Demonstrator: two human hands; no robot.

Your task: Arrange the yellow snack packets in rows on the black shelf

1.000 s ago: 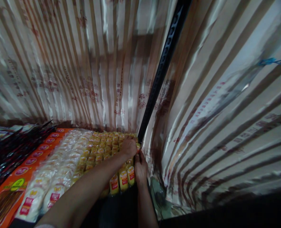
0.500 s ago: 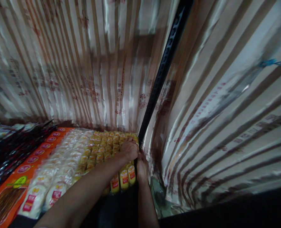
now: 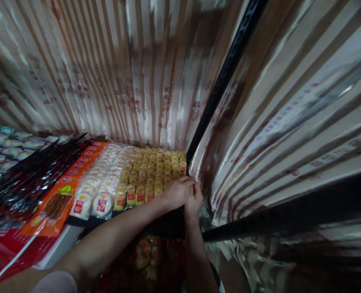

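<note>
My left hand (image 3: pixel 177 192) and my right hand (image 3: pixel 194 200) are pressed together at the front right corner of a shelf (image 3: pixel 85 221), just below a black perforated upright post (image 3: pixel 220 89). Both hands have curled, pinching fingers; what they hold is hidden between them. My left hand lies over the nearest yellow snack packets (image 3: pixel 151 171), which stand in several rows. Beside those to the left are white round packets (image 3: pixel 103 185).
Orange packets (image 3: pixel 63 191) and dark glossy packets (image 3: pixel 25 179) fill the shelf's left part. A striped shiny plastic sheet (image 3: pixel 122 73) hangs behind and to the right. A black rail (image 3: pixel 290 213) runs off to the right. More packets (image 3: pixel 145 254) show dimly on a lower level.
The view has pulled back and dropped, so the shelf's front edge and a lower level now show. Both hands slid from beside the post's foot to the shelf's front corner, still together.
</note>
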